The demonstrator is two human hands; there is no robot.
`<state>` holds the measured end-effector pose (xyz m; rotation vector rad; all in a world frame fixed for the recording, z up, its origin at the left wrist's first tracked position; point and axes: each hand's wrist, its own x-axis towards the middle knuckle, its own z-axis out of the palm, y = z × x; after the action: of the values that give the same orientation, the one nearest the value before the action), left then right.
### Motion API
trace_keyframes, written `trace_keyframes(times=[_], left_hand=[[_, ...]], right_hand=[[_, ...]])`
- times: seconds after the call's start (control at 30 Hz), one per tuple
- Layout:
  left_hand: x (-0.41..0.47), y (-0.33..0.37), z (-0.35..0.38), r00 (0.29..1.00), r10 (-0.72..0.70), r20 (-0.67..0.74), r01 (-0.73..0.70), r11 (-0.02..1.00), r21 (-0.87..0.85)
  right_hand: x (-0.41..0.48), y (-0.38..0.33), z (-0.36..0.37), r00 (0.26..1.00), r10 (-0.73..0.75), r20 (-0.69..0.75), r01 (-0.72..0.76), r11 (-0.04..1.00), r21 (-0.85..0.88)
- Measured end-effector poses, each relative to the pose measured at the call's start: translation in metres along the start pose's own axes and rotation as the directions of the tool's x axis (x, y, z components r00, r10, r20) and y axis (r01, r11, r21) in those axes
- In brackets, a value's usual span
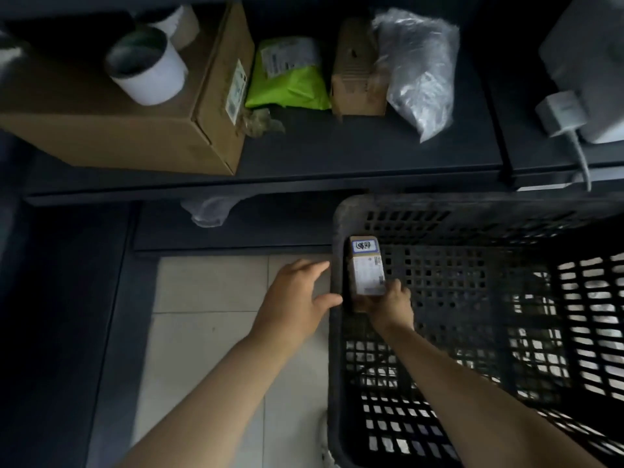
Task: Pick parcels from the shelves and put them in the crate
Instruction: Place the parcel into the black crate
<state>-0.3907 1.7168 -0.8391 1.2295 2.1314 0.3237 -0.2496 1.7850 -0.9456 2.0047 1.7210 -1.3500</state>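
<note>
My right hand (388, 307) grips a small labelled parcel (366, 270), held inside the crate (336, 366) by its left wall. My left hand (297, 295) is open, fingers spread, at the crate's left rim. Advised: lower the parcel flat to the crate bottom before letting go.

My feed dim, bluish. Floor tiles (209, 288) brightest; shelf (337, 157) recesses near black. I see soft blur throughout, wide-angle bending at edges, crate (472, 204) mesh smeared.

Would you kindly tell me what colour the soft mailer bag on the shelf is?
Bright lime green, with a white shipping label; the mailer bag shows clearly in the head view.
</note>
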Motion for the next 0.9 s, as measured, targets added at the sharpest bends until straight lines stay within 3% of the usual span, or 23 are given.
trace_keyframes(times=[0.27, 0.47, 0.63, 0.77, 0.9], left_hand=[[-0.007, 0.013, -0.010, 0.998, 0.048, 0.040, -0.052, 0.994, 0.095], [-0.047, 0.037, -0.064, 0.999, 0.042, 0.006, -0.043, 0.965, 0.257], [-0.122, 0.048, -0.140, 0.993, 0.058, -0.100, 0.002, 0.861, 0.509], [-0.208, 0.055, -0.219, 0.965, -0.017, -0.263, 0.166, 0.815, 0.556], [-0.308, 0.070, -0.308, 0.864, -0.039, -0.501, 0.330, 0.796, 0.507]], right_hand=[[0.001, -0.005, -0.019, 0.970, -0.119, 0.212, 0.140, 0.986, -0.087], [-0.044, -0.025, -0.087, 0.956, -0.198, 0.217, 0.246, 0.942, -0.229], [-0.121, -0.080, -0.145, 0.919, -0.348, 0.185, 0.386, 0.887, -0.254], [-0.220, -0.144, -0.181, 0.783, -0.558, 0.276, 0.622, 0.693, -0.364], [-0.342, -0.219, -0.192, 0.559, -0.740, 0.374, 0.821, 0.429, -0.378]])
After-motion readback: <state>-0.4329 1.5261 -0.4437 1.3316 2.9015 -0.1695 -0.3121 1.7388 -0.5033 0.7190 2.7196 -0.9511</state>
